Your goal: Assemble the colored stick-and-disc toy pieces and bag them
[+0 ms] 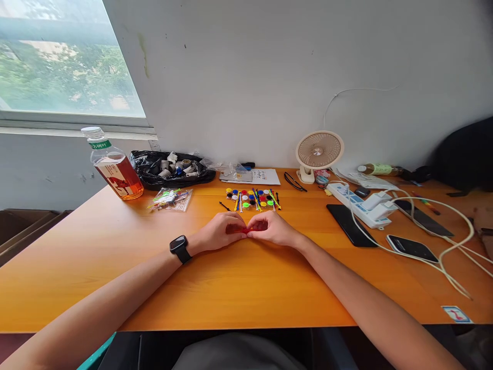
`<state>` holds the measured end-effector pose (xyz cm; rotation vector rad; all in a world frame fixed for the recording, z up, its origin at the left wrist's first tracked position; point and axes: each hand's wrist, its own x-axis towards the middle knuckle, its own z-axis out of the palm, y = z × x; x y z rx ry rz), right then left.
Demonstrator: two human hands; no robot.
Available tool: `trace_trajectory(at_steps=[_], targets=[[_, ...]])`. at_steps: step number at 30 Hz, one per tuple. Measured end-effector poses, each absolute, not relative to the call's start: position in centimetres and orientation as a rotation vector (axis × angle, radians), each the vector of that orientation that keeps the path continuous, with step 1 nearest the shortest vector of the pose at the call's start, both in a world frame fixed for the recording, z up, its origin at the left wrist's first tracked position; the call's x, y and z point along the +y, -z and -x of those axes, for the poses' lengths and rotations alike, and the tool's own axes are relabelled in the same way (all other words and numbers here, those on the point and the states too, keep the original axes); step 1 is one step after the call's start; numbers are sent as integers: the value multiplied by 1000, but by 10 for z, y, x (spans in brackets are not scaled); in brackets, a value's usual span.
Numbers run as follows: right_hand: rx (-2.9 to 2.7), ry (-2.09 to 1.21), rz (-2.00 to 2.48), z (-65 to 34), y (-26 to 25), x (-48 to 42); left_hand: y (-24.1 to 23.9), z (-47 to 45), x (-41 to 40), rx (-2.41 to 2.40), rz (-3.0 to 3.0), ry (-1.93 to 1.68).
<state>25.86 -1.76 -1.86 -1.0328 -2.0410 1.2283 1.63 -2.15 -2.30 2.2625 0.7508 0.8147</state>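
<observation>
Both my hands meet over the middle of the table, fingertips together. My left hand [225, 229], with a black watch [179, 248] on its wrist, pinches one side of a small red plastic piece [247, 230]. Around the other side close the fingers of my right hand [274, 228]. Most of the red piece is hidden by the fingers, so its exact kind does not show. Just beyond my hands lie several coloured round plastic pieces [246, 204] and thin coloured sticks [257, 199]. A single black stick [224, 206] rests near my left knuckles.
Left of centre are a clear bag of coloured parts [171, 199], a black plastic bag [148, 174] and a drink bottle [119, 177]. Printed paper [267, 177] and a small fan [319, 150] stand behind. To the right lie a power strip [358, 205], cables and phones [412, 248].
</observation>
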Motion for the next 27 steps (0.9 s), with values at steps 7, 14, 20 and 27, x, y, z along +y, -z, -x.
trace_trajectory(at_steps=[7,14,20,27], targets=[[-2059,-1174,1054,-259,20,-16,24,-18,-21,791,-2256,-850],[-2079,-1217,1059,-260,14,-17,20,-17,-24,752,-2240,-802],[-2088,-1192,1058,-260,16,-17,22,-17,-22,761,-2213,-795],[-2144,-1118,1075,-257,21,-16,22,-17,-18,769,-2267,-740]])
